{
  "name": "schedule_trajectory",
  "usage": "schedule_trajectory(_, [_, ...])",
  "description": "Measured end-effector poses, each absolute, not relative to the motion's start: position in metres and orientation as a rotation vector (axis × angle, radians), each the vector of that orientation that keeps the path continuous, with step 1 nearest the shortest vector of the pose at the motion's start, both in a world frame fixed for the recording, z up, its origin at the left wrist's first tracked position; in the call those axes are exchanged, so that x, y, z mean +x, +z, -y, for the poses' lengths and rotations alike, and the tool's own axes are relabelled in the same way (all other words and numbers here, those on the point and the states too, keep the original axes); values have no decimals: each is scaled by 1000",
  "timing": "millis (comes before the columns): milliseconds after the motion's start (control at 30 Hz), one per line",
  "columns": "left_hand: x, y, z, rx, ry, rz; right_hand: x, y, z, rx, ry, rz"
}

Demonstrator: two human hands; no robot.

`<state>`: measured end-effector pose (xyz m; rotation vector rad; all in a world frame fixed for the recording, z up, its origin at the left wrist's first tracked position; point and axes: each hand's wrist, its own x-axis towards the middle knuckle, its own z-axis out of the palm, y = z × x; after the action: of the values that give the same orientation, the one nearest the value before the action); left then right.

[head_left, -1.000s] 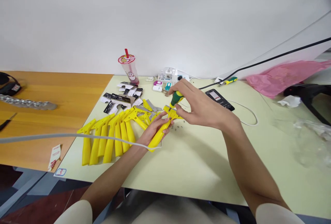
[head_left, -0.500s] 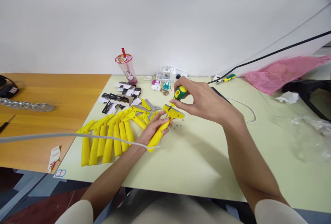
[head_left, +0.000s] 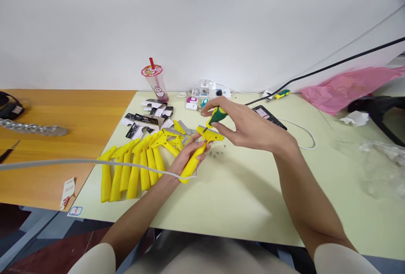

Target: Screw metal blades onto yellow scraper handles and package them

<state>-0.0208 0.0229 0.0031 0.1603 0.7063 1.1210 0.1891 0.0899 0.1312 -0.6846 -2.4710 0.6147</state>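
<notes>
Nearest the camera, a thin grey cable (head_left: 120, 163) crosses the row of scraper handles (head_left: 134, 179) and the lower end of a yellow scraper (head_left: 193, 165), hiding a sliver of each. That scraper is held above the middle of the pale worktop (head_left: 228, 219), tilted, head away from the person. The left hand (head_left: 189, 151) has its fingers wrapped round the neck, though those underneath are mostly hidden. The scraper looks like moulded plastic: probably light and stiff, perhaps slick along its smooth grip, and hardly fragile. The neck seems the best hold, steadying the head while keeping skin clear of its front edge, which may carry a blade; that edge is too small to judge. At the head, the right hand (head_left: 249, 126) has thumb and fingers clamped on a green-and-yellow screwdriver (head_left: 219, 115); only a bit of shank shows, and whether the tip sits in a screw cannot be told. Small metal pieces, probably screws (head_left: 217, 153), lie just beyond the left fingers. Farther off, the right hand partly covers a phone (head_left: 267, 118), and print on the packaging cards (head_left: 147, 120) is unreadable.
</notes>
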Motion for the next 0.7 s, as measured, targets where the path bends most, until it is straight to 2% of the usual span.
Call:
schedule_trajectory(267, [-22, 0, -21, 212, 1106, -653, 189, 130, -93, -725, 522, 2402])
schedule_trajectory(500, [-23, 1, -21, 184, 1110, -658, 190, 133, -91, -615, 608, 2404])
schedule_trajectory(700, [-23, 2, -19, 208, 1097, -659, 188, 130, -92, -621, 493, 2372])
